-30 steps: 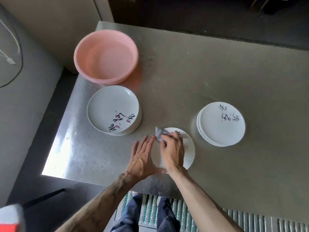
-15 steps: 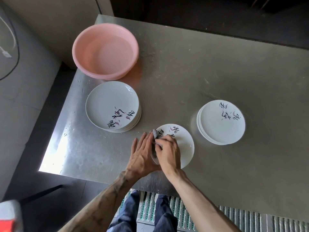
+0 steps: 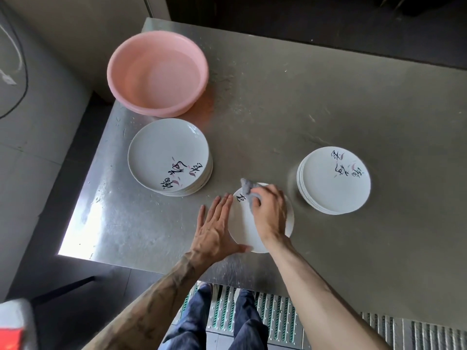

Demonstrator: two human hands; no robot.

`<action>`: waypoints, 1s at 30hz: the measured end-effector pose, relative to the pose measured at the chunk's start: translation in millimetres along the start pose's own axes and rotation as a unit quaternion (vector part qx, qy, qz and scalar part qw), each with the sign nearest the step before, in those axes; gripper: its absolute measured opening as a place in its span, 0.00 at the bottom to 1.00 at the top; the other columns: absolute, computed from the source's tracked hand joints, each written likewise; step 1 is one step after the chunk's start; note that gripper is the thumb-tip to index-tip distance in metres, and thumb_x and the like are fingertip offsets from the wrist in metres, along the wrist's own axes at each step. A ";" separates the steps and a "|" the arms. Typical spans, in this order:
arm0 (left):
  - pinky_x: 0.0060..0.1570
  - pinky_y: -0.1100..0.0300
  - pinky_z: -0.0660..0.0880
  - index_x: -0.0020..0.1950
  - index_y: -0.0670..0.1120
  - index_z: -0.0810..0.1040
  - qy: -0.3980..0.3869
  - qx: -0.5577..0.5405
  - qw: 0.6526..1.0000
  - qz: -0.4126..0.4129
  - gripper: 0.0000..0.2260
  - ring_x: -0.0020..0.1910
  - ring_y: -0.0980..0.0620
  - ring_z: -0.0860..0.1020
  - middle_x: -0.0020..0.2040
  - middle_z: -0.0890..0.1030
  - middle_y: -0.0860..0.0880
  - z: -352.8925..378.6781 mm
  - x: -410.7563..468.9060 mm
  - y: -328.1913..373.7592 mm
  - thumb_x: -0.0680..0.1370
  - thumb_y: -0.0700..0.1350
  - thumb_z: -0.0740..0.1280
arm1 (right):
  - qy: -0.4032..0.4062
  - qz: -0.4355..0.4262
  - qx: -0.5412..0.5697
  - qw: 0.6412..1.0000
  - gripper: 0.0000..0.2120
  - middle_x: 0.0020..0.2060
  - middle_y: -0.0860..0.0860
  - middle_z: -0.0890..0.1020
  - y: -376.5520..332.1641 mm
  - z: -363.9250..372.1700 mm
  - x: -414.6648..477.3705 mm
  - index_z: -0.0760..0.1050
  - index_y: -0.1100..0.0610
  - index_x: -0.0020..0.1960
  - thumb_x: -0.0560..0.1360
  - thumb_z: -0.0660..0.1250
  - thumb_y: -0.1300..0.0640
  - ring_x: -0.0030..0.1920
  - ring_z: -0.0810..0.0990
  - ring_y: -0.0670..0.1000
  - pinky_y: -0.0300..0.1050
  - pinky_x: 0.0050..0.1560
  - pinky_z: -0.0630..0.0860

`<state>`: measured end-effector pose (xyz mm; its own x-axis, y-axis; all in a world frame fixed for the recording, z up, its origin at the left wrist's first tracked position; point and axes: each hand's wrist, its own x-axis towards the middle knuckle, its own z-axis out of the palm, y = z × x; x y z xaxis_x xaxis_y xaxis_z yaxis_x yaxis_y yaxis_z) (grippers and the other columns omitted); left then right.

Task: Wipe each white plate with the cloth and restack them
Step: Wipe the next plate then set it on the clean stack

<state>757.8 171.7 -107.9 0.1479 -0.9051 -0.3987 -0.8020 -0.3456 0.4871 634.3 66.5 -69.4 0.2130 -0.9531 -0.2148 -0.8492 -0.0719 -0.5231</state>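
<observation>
Right hand [image 3: 269, 212] is bunched round the cloth [image 3: 248, 192], pressing it on the single plate [image 3: 243, 231] lying flat between the left stack [image 3: 161, 152] and the right stack [image 3: 333, 183]. Left hand [image 3: 214, 229] lies flat, fingers straight, bracing the plate's left rim. Good brace: I'd sweep right out to the rim, light pressure so it doesn't skate off the table [image 3: 328, 97]

Brush chars on plates [image 3: 161, 147]: illegible

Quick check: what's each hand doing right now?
Left hand: open, flat, fingers straight against the single plate.
Right hand: gripping the grey cloth on that plate.
</observation>
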 end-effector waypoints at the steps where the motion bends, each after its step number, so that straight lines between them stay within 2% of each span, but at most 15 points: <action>1: 0.80 0.45 0.39 0.84 0.51 0.40 -0.004 0.004 1.000 0.001 0.67 0.82 0.57 0.39 0.84 0.45 0.55 -0.8 0.3 0.7 0.58 0.76 0.74 | -0.021 -0.026 -0.002 0.999 0.10 0.52 0.52 0.80 -5.2 4.3 -4.5 0.84 0.53 0.53 0.76 0.67 0.63 0.58 0.75 0.56 0.48 0.58 0.72; 3: 0.81 0.45 0.39 0.84 0.50 0.42 -0.006 0.010 1.000 0.005 0.64 0.82 0.56 0.40 0.84 0.46 0.55 -1.8 0.2 0.5 0.60 0.77 0.71 | -0.048 -0.058 -0.007 0.997 0.11 0.52 0.51 0.80 -10.3 12.1 -21.9 0.84 0.52 0.54 0.78 0.66 0.62 0.60 0.75 0.54 0.46 0.60 0.73; 6: 0.81 0.47 0.39 0.84 0.51 0.43 0.018 0.002 1.000 0.010 0.56 0.82 0.56 0.42 0.84 0.45 0.57 -2.5 -2.5 1.1 0.64 0.74 0.61 | -0.080 -0.087 0.003 0.993 0.09 0.50 0.48 0.79 -4.2 14.0 -56.6 0.83 0.52 0.53 0.78 0.67 0.62 0.55 0.75 0.52 0.47 0.57 0.75; 8: 0.80 0.48 0.39 0.84 0.51 0.41 0.018 0.004 1.000 0.006 0.56 0.82 0.56 0.42 0.83 0.44 0.58 -2.9 -3.2 1.3 0.64 0.73 0.63 | -0.111 -0.117 0.005 0.987 0.08 0.49 0.46 0.78 7.5 6.6 -68.0 0.83 0.52 0.53 0.78 0.68 0.61 0.53 0.74 0.49 0.46 0.55 0.77; 10: 0.80 0.47 0.38 0.84 0.52 0.39 0.007 0.020 1.000 0.007 0.63 0.82 0.57 0.40 0.83 0.41 0.58 -3.4 -3.4 2.6 0.62 0.76 0.69 | -0.124 -0.123 -0.007 0.985 0.08 0.50 0.45 0.78 19.6 -2.7 -59.5 0.84 0.51 0.53 0.78 0.69 0.60 0.53 0.74 0.49 0.45 0.54 0.76; 12: 0.80 0.46 0.37 0.83 0.51 0.38 -0.003 0.030 1.000 0.009 0.66 0.81 0.56 0.38 0.82 0.39 0.58 -4.4 -2.3 3.1 0.59 0.81 0.67 | -0.099 -0.100 -0.013 0.990 0.09 0.51 0.46 0.78 23.1 -4.4 -43.7 0.84 0.51 0.52 0.77 0.69 0.61 0.54 0.74 0.50 0.45 0.55 0.75; 14: 0.80 0.45 0.39 0.84 0.51 0.39 -0.003 0.032 0.999 0.006 0.65 0.81 0.56 0.38 0.83 0.40 0.57 -3.6 -2.4 4.8 0.60 0.80 0.68 | -0.078 -0.079 -0.009 0.994 0.09 0.52 0.48 0.79 14.1 0.0 -38.7 0.84 0.52 0.54 0.77 0.69 0.61 0.54 0.75 0.52 0.44 0.56 0.75; 17: 0.80 0.42 0.44 0.84 0.49 0.40 0.003 0.027 1.000 0.005 0.61 0.82 0.55 0.40 0.84 0.43 0.55 -2.9 -4.0 5.9 0.65 0.73 0.71 | -0.111 -0.112 0.009 0.987 0.10 0.50 0.48 0.79 5.1 9.8 -51.7 0.84 0.52 0.55 0.77 0.70 0.61 0.53 0.76 0.52 0.44 0.56 0.75; 20: 0.81 0.44 0.41 0.84 0.47 0.40 -0.001 0.031 1.000 0.001 0.64 0.82 0.55 0.40 0.83 0.41 0.56 -4.1 -5.2 6.6 0.63 0.76 0.71 | -0.124 -0.144 -0.001 0.982 0.10 0.51 0.47 0.80 21.2 -1.5 -47.3 0.85 0.51 0.54 0.76 0.70 0.61 0.54 0.77 0.52 0.45 0.57 0.76; 23: 0.81 0.44 0.40 0.84 0.48 0.39 -0.008 0.031 0.999 0.004 0.66 0.82 0.55 0.39 0.84 0.42 0.54 -4.5 -5.2 5.5 0.60 0.80 0.69 | -0.080 -0.130 -0.054 0.987 0.10 0.53 0.48 0.80 38.3 -16.3 -13.5 0.86 0.52 0.53 0.77 0.68 0.62 0.55 0.77 0.54 0.46 0.58 0.73; 27: 0.80 0.43 0.41 0.84 0.49 0.39 -0.003 0.025 1.000 -0.003 0.66 0.82 0.55 0.40 0.84 0.44 0.54 -4.7 -4.9 6.4 0.60 0.79 0.70 | -0.054 -0.122 -0.124 0.983 0.13 0.56 0.51 0.78 42.2 -23.1 10.6 0.83 0.55 0.58 0.77 0.67 0.64 0.56 0.75 0.57 0.53 0.57 0.74; 30: 0.80 0.43 0.41 0.84 0.48 0.39 -0.011 0.021 1.000 -0.010 0.67 0.82 0.55 0.40 0.84 0.43 0.54 -6.2 -3.7 9.8 0.60 0.78 0.71 | -0.035 -0.100 -0.089 0.990 0.11 0.54 0.51 0.80 30.9 -15.2 -13.5 0.84 0.55 0.55 0.75 0.69 0.63 0.55 0.76 0.58 0.53 0.53 0.76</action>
<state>752.9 170.2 -96.8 0.1514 -0.8920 -0.4259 -0.8225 -0.3527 0.4462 597.8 72.7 -70.2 0.4137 -0.8924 -0.1803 -0.8569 -0.3148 -0.4083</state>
